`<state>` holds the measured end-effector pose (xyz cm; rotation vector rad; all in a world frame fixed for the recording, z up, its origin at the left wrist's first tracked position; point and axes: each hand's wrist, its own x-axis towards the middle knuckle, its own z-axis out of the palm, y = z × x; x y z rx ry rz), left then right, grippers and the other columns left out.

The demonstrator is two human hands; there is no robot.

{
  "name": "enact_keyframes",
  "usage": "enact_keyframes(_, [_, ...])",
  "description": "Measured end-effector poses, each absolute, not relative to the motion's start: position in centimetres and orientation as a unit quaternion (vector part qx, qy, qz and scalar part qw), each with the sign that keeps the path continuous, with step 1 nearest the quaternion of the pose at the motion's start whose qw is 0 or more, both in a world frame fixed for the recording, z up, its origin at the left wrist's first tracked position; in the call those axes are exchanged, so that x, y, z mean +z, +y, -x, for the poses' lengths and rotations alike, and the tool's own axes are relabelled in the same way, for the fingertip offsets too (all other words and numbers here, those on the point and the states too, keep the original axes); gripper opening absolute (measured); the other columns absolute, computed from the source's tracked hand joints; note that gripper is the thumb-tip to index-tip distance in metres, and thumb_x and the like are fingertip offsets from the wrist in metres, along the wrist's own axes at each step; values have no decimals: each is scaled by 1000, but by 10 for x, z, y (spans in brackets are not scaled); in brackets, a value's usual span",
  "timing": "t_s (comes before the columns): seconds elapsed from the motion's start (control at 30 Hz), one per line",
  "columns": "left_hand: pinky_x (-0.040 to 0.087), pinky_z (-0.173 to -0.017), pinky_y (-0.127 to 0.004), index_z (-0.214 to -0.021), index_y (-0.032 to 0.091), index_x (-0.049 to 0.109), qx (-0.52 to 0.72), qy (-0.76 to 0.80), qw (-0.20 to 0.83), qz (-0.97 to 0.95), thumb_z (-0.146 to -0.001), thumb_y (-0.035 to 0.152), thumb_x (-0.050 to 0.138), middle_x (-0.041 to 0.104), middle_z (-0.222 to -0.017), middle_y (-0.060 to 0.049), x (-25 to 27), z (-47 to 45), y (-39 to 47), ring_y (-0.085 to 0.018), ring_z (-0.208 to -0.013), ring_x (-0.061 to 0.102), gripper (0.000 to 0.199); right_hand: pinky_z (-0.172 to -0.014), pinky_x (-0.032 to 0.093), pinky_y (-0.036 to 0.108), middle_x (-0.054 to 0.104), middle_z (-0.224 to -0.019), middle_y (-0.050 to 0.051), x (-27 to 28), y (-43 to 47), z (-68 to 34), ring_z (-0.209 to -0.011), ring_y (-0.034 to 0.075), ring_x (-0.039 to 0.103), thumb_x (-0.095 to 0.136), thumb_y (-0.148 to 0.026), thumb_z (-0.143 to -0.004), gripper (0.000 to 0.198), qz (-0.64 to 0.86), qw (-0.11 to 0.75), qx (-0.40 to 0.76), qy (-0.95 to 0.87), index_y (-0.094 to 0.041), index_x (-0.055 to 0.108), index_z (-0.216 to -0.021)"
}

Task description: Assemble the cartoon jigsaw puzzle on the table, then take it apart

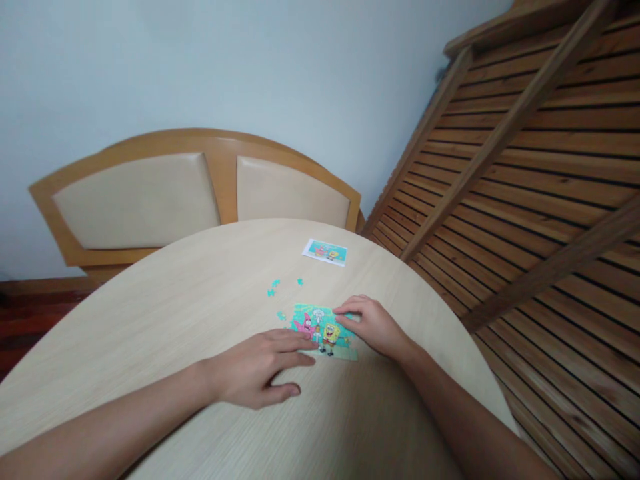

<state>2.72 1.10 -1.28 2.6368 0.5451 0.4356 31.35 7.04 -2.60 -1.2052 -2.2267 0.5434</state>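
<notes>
A jigsaw puzzle (330, 333) with a pink starfish and a yellow sponge figure lies mostly assembled on the round table. Across its lower left part rests my left hand (263, 367), palm down, fingers stretched out and thumb apart. My right hand (373, 323) is at the puzzle's upper right, fingertips and thumb drawn together at its top edge. Whatever may be between those fingertips is too small to make out. Just left of the puzzle lies a loose teal puzzle piece (281, 315).
More loose teal pieces (271, 292) and a single piece (300, 281) lie beyond the puzzle. Farther back is a picture card (325, 252) with similar figures. A padded headboard (227, 173) stands behind the table (200, 280), and a slatted wooden frame (500, 167) leans at the right.
</notes>
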Motion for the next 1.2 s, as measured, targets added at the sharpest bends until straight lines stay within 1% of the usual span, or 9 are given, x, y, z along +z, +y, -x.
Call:
enact_keyframes(0.17, [38, -117, -45, -136, 23, 56, 145, 199, 200, -948, -91, 30, 63, 49, -150, -11, -12, -28, 10, -28, -138, 48, 46, -83, 48, 34, 74, -90, 4, -20, 67, -314, -88, 21, 66, 72, -26, -85, 7, 452, 238, 135, -849, -23, 79, -85])
enact_keyframes(0.3, [39, -116, -43, -135, 23, 56, 162, 199, 191, -948, -92, 30, 62, 53, -146, -10, -12, -30, 10, -27, -135, 51, 44, -84, 48, 34, 74, -92, 4, -16, 64, -314, -89, 20, 66, 71, -25, -85, 8, 445, 218, 118, -861, -23, 78, -89])
enact_keyframes(0.43, [47, -109, -43, -129, 24, 61, 259, 319, 135, -901, -96, 27, 54, 62, -134, -9, -19, -25, 23, -24, -124, 58, 33, -84, 48, 34, 73, -94, 4, -13, 62, -313, -91, 20, 66, 71, -25, -86, 8, 445, 208, 122, -863, -24, 78, -89])
enact_keyframes(0.5, [49, -106, -46, -127, 22, 62, 290, 399, 95, -864, -98, 28, 49, 63, -132, -10, -26, -17, 35, -25, -121, 60, 32, -83, 48, 33, 73, -95, 4, -12, 61, -313, -91, 20, 66, 70, -26, -87, 8, 445, 204, 126, -863, -24, 78, -88])
enact_keyframes(0.7, [47, -106, -50, -124, 16, 66, 253, 491, 37, -833, -99, 34, 46, 64, -132, -13, -40, 6, 64, -29, -122, 60, 37, -87, 48, 34, 72, -99, 5, -13, 59, -316, -94, 21, 65, 70, -34, -88, 15, 435, 201, 130, -868, -23, 77, -95])
enact_keyframes(0.8, [47, -106, -51, -119, 15, 70, 246, 498, 34, -831, -99, 35, 46, 66, -130, -13, -40, 8, 66, -30, -120, 60, 37, -91, 48, 37, 69, -104, 7, -14, 58, -318, -99, 24, 63, 72, -43, -86, 28, 420, 197, 127, -877, -23, 75, -105])
enact_keyframes(0.9, [50, -101, -50, -110, 17, 73, 252, 496, 38, -830, -97, 35, 49, 71, -121, -11, -37, 7, 65, -30, -113, 64, 32, -93, 48, 39, 67, -109, 9, -15, 57, -320, -104, 25, 60, 73, -46, -84, 36, 409, 192, 134, -882, -23, 73, -112])
enact_keyframes(1.07, [53, -89, -43, -100, 20, 72, 259, 498, 46, -826, -95, 29, 53, 74, -101, -7, -35, 9, 66, -25, -96, 67, 22, -96, 47, 41, 65, -113, 10, -17, 59, -320, -105, 26, 59, 71, -46, -86, 37, 398, 201, 152, -882, -23, 71, -116])
enact_keyframes(1.2, [52, -87, -40, -103, 20, 69, 299, 507, 109, -801, -91, 28, 57, 73, -99, -7, -37, 11, 69, -24, -94, 66, 19, -98, 47, 41, 64, -115, 9, -19, 60, -322, -108, 25, 58, 70, -45, -87, 36, 393, 202, 158, -883, -25, 70, -118])
